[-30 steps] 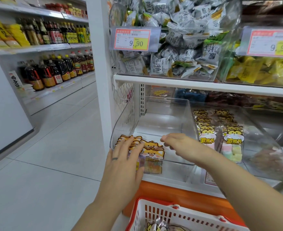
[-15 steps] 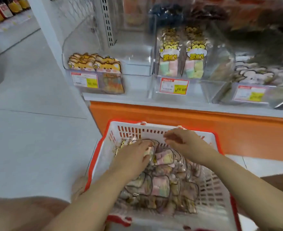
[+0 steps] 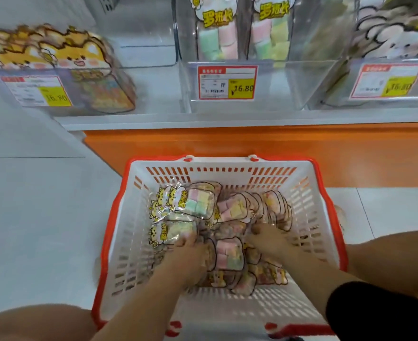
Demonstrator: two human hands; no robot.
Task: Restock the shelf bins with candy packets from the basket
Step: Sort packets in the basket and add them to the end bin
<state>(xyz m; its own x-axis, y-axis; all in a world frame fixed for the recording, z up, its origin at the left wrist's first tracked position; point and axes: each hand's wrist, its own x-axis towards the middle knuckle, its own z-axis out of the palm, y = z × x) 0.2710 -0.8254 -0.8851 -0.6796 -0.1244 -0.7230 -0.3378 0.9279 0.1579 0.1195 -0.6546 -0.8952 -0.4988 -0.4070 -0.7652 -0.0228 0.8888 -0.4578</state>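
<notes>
My left hand [image 3: 188, 252] and right hand [image 3: 269, 239] dig into the clear pastel candy packets [image 3: 199, 204] inside the red-rimmed white plastic basket [image 3: 227, 168], grips unclear; the transparent shelf bins [image 3: 291, 82] beyond it look barely filled.

Both hands have left the shelf bin [image 3: 149, 55] above the basket [image 3: 227, 166] and come down into the basket. The left hand [image 3: 185, 257], formerly flat on the bin's stock, now lies on the candy packets [image 3: 198, 205] left of the basket's centre. The right hand [image 3: 269, 242], formerly at the bin's rim, now lies right of centre. Blur hides both grips.
</notes>
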